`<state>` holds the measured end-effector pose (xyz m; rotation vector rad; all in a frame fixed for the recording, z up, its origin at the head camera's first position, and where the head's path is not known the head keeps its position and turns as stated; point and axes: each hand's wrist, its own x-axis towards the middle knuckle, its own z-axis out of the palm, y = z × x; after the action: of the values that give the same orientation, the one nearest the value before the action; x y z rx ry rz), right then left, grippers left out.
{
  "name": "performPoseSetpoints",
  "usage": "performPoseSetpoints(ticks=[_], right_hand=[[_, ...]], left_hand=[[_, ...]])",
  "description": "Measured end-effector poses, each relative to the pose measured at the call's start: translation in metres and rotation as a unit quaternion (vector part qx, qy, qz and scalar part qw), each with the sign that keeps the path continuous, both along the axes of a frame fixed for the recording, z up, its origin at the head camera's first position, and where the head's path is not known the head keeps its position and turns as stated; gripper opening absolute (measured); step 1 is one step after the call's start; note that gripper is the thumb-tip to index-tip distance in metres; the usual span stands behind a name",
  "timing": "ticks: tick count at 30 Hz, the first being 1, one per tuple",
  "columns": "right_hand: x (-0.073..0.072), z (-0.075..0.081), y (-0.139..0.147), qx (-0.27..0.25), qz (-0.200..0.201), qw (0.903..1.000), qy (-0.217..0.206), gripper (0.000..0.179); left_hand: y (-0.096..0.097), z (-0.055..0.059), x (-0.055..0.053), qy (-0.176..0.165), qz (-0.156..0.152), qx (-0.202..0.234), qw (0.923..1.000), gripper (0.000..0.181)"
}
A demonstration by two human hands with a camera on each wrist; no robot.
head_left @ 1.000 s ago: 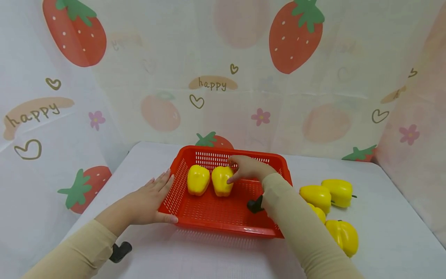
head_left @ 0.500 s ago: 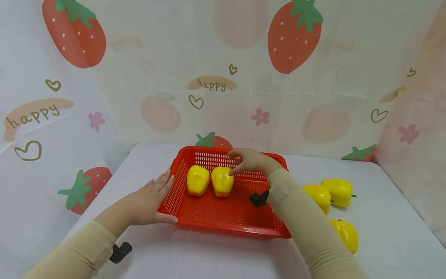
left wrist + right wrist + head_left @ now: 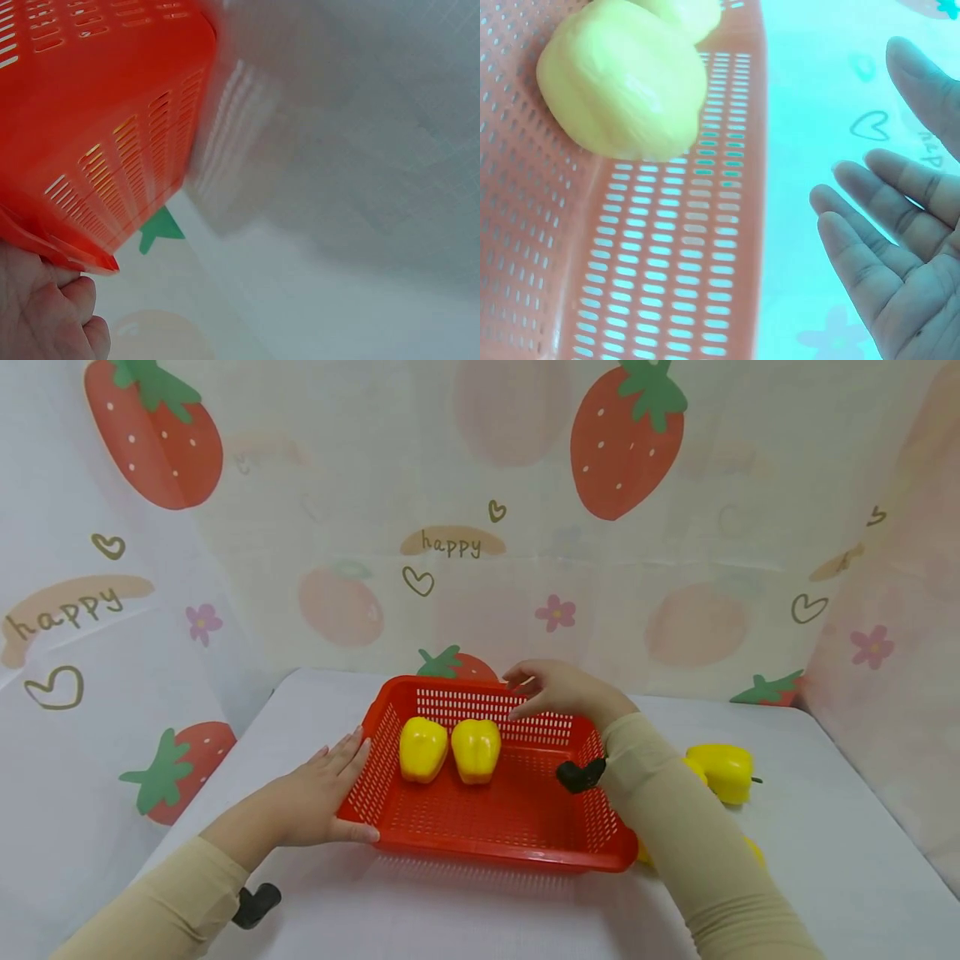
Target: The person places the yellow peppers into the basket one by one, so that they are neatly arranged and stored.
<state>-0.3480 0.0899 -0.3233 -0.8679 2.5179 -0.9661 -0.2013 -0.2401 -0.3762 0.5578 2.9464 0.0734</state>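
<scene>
A red plastic basket [image 3: 510, 858] with slotted walls stands on the table in the head view. Inside it, toward the back left, two yellow bell peppers [image 3: 476, 752] sit side by side. My left hand [image 3: 311, 793] rests on the basket's left rim, fingers straight and thumb at the front corner; the left wrist view shows that hand [image 3: 45, 307] right at the rim. Over the back of the basket hovers my right hand [image 3: 562, 689], holding nothing. Its fingers [image 3: 855, 255] are spread apart from the peppers in the right wrist view.
More yellow bell peppers [image 3: 723, 770] lie on the white table [image 3: 825, 827] right of the basket, partly hidden behind the right sleeve [image 3: 682, 827]. Black wrist mounts [image 3: 257, 906] stick out from both sleeves. A strawberry-printed cloth [image 3: 630, 560] encloses the back and sides.
My right hand has lifted off the right-hand pepper in the basket and drawn up and to the right. The left hand stays on the rim; both peppers in the basket keep their places.
</scene>
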Motion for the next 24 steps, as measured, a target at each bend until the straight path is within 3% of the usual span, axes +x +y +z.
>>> performPoseSetpoints(ticks=[13,24], right_hand=[[0.008,0.016,0.032,-0.002,-0.031,0.9992,0.026,0.054],[0.018,0.023,0.065,-0.013,-0.04,0.9981,0.045,0.059]], left_hand=[[-0.001,-0.001,-0.001,0.004,-0.004,-0.002,1.0,0.123],[-0.003,-0.003,-0.004,0.007,-0.01,0.0,0.9999,0.124]])
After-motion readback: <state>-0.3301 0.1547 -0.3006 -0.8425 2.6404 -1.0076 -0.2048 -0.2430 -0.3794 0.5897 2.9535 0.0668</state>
